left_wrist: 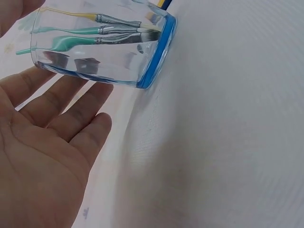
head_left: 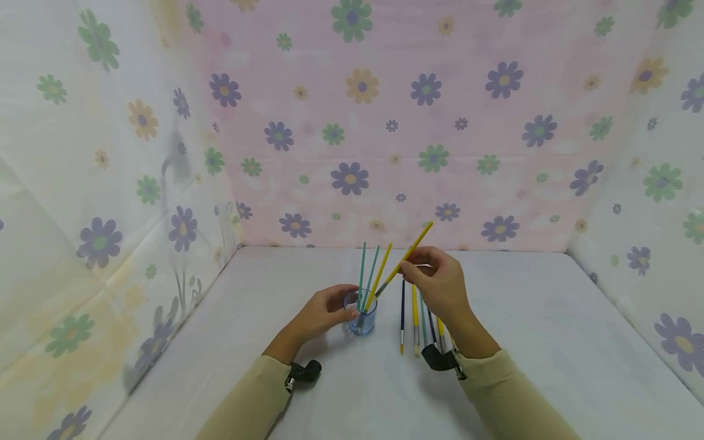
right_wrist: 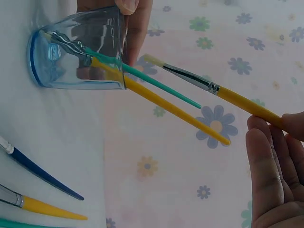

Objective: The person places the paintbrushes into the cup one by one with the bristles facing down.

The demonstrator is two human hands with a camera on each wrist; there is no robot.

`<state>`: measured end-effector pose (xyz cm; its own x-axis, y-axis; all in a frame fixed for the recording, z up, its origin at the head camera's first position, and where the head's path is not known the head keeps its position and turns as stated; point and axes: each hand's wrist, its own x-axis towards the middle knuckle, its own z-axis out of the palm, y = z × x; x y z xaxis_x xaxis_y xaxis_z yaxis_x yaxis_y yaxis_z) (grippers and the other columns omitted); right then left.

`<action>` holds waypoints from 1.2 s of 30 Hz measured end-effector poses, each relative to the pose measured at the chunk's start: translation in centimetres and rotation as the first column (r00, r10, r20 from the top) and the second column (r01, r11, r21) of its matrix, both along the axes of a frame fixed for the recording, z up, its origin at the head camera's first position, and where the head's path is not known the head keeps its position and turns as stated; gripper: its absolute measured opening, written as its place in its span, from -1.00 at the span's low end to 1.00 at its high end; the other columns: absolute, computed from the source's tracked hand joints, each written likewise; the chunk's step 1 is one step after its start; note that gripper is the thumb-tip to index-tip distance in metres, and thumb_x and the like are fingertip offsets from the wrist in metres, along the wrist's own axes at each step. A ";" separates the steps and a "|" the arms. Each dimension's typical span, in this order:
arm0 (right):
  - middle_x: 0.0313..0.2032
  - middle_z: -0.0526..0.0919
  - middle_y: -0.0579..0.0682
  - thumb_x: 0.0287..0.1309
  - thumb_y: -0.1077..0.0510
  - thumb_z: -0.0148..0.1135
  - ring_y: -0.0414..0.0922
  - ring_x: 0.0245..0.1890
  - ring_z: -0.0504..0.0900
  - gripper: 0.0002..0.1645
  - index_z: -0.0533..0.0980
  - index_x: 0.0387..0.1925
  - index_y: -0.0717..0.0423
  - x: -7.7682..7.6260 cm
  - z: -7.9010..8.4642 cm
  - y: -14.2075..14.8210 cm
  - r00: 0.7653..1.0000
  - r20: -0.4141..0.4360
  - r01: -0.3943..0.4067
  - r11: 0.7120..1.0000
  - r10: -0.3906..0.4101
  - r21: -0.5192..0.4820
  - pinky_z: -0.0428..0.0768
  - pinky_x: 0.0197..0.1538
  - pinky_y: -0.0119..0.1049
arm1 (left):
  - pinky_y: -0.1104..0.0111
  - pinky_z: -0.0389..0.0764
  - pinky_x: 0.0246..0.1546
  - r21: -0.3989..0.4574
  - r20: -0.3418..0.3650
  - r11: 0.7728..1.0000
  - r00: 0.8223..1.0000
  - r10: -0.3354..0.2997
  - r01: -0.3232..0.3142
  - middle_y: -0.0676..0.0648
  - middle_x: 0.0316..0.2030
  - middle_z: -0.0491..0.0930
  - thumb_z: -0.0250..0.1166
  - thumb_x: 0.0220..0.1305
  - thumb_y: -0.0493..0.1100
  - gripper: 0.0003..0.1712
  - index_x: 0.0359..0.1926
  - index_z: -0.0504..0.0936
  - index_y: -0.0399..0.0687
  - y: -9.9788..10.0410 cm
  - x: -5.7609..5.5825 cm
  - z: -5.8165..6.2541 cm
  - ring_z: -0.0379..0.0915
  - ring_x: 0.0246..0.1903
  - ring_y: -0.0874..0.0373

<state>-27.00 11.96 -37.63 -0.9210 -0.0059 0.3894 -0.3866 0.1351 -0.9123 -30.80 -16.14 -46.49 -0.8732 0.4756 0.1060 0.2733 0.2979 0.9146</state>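
Observation:
My right hand [head_left: 442,286] pinches the handle of a yellow paintbrush [head_left: 419,239] between thumb and fingers. Its pale bristles point down toward the glass; in the right wrist view the bristle tip [right_wrist: 153,60] is just outside the rim. A clear bluish glass [head_left: 367,324] stands upright on the table, and my left hand [head_left: 321,316] holds it with fingers around the far side and thumb near the rim. Inside lean two green paintbrushes [head_left: 362,272] and one yellow paintbrush [head_left: 381,271], bristles down, as the left wrist view shows through the glass [left_wrist: 109,78].
Several more paintbrushes lie side by side to the right of the glass, among them a dark blue one [head_left: 403,315] and a yellow one [head_left: 415,311], partly under my right forearm. A white-covered table [head_left: 264,269] meets flowered cloth walls [head_left: 385,208] at the back and sides.

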 end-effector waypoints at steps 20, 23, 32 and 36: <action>-0.12 0.72 0.02 0.31 0.10 0.40 -0.02 -0.13 0.82 -0.77 0.63 -0.06 0.07 0.0 -2.2 -2.5 0.992 0.127 -0.044 0.992 0.029 0.122 0.78 -0.08 -0.29 | 0.05 0.29 0.52 -0.034 -0.006 0.997 0.998 0.064 -0.064 0.01 0.34 0.53 0.51 0.25 0.09 -0.28 0.38 0.47 0.13 0.2 0.4 0.5 0.34 0.46 -0.02; -0.14 0.72 -0.02 0.30 0.08 0.42 -0.08 -0.17 0.81 -0.78 0.64 -0.07 0.04 -0.1 -2.6 -2.7 0.990 0.141 -0.030 0.986 0.007 0.163 0.78 -0.10 -0.29 | 0.05 0.27 0.52 -0.031 -0.003 0.997 0.998 0.067 -0.067 0.01 0.35 0.52 0.51 0.25 0.09 -0.27 0.38 0.47 0.13 0.2 0.3 0.5 0.31 0.48 -0.02; -0.17 0.72 -0.05 0.29 0.07 0.42 -0.02 -0.18 0.81 -0.79 0.65 -0.08 0.00 -0.4 -3.2 -3.1 0.982 0.189 -0.024 0.978 -0.016 0.209 0.79 -0.12 -0.23 | 0.09 0.30 0.51 -0.029 -0.011 0.998 0.998 0.061 -0.061 -0.01 0.30 0.57 0.51 0.26 0.03 -0.30 0.36 0.48 0.11 0.1 0.1 0.4 0.37 0.44 0.01; -0.19 0.72 -0.05 0.29 0.10 0.42 0.01 -0.18 0.81 -0.80 0.65 -0.09 0.02 -0.4 -3.5 -3.1 0.982 0.189 -0.033 0.977 -0.007 0.209 0.79 -0.14 -0.24 | 0.07 0.39 0.46 -0.022 -0.003 0.998 0.998 0.057 -0.057 -0.03 0.28 0.57 0.51 0.26 0.04 -0.30 0.37 0.47 0.09 0.1 0.1 0.3 0.45 0.38 0.00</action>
